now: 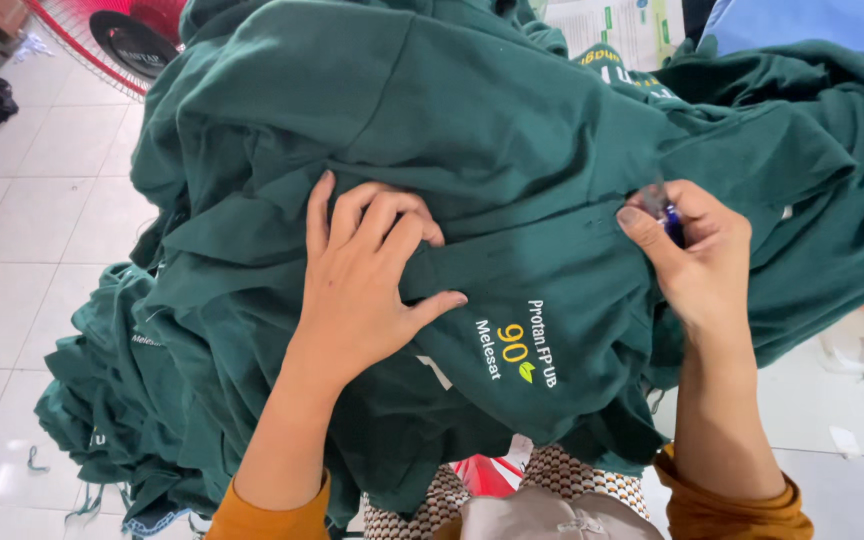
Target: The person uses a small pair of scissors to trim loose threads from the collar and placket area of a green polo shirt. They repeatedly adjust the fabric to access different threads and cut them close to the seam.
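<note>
- White floor tiles fill the left side of the view, and they show again at the lower right, below the big heap of cloth.
- Over most of the view lies a dark green garment, spread on a heap of the same green cloth; it is the landmark for the places below.
- More green garments hang down at the lower left of the dark green garment, towards the floor.
- At the upper left of the garment, on the floor, stands a red fan with a black middle.
- Above the garment's upper right edge there is a blue cloth, and beside it a printed paper.
- Near the garment's lower middle there is a small print in white and yellow letters.
- The left hand lies on the garment just left of this print; the fingers are bent and pinch a fold of the green cloth.
- The right hand is on the garment at the right of the print, closed around a small blue tool, which touches the cloth; what kind of tool it is, I cannot tell.
- Both arms have orange sleeves at the bottom edge, below the garment.
</note>
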